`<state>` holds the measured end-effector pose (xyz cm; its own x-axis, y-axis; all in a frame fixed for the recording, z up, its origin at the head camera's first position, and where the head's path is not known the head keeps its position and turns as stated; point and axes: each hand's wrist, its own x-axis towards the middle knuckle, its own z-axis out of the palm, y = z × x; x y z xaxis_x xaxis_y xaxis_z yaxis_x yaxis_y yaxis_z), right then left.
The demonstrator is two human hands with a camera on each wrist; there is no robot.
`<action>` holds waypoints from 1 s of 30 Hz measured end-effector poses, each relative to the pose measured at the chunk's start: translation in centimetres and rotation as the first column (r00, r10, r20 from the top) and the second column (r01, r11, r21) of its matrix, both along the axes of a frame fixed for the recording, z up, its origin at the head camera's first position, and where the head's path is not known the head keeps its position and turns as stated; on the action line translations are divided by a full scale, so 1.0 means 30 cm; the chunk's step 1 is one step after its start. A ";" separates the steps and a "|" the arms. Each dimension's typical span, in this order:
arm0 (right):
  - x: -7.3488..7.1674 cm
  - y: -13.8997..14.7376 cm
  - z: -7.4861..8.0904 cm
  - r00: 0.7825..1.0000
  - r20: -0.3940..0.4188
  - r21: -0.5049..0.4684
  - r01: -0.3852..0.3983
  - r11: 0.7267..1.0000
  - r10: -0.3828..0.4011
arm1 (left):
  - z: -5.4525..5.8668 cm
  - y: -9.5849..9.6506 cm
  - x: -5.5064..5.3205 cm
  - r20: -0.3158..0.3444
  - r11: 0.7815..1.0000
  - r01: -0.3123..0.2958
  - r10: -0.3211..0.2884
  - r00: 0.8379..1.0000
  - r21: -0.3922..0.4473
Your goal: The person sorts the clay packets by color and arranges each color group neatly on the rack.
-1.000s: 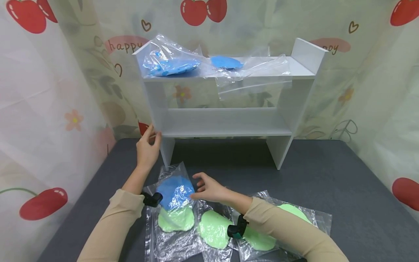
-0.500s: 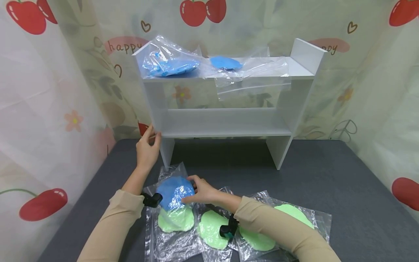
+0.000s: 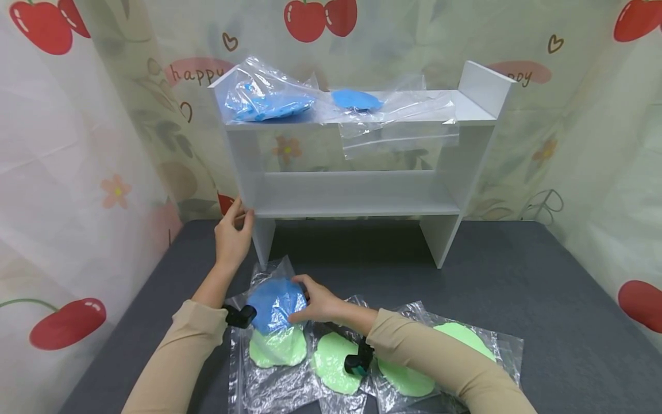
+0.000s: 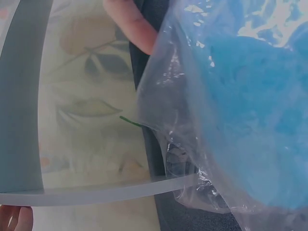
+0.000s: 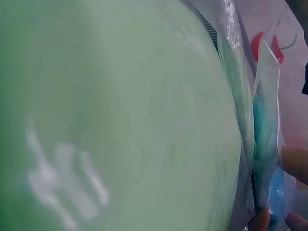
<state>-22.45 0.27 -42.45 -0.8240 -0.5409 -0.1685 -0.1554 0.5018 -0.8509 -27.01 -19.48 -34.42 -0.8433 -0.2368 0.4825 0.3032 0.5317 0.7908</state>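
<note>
My left hand (image 3: 233,241) touches the left side panel of the white shelf (image 3: 357,198) at about the middle board's height. Its fingertips show below the panel's edge (image 4: 91,193) in the left wrist view. My right hand (image 3: 322,302) grips the right side of a clear zip bag holding a flat blue round piece (image 3: 271,307), thumb and fingers spread around it. In the right wrist view, its fingers lie on both sides of the bag. That bag overlaps a zip bag with a pale green round piece (image 3: 279,348) on the table.
Other bags with green pieces (image 3: 337,365) lie rightward along the dark table (image 3: 558,322), partly under my right forearm. On the shelf's top board rest two clear bags with blue pieces (image 3: 281,105), one hanging over the front edge. Printed cloth (image 3: 564,115) encloses the table.
My right hand has moved left onto the bag with the blue piece and closed its fingers on that edge. My left hand has stayed at the shelf panel.
</note>
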 end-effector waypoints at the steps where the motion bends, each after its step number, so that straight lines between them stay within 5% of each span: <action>1: -0.001 0.000 0.000 1.000 -0.002 -0.004 0.003 1.000 -0.003 | 0.000 0.000 -0.001 -0.001 1.000 0.000 0.000 1.000 0.003; 22: -0.008 0.046 0.020 0.999 -0.036 -0.121 -0.007 0.993 0.003 | -0.007 -0.005 -0.008 0.026 1.000 0.018 -0.019 0.999 0.019; 30: -0.003 0.086 0.046 0.996 -0.062 -0.174 -0.075 0.982 0.065 | -0.003 -0.003 0.002 0.044 0.999 0.028 -0.029 0.999 0.029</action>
<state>-22.55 2.87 -41.06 -0.7884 -0.6149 -0.0197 -0.2350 0.3307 -0.9140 -26.96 -19.59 -34.50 -0.8702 -0.2256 0.4379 0.2822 0.5003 0.8186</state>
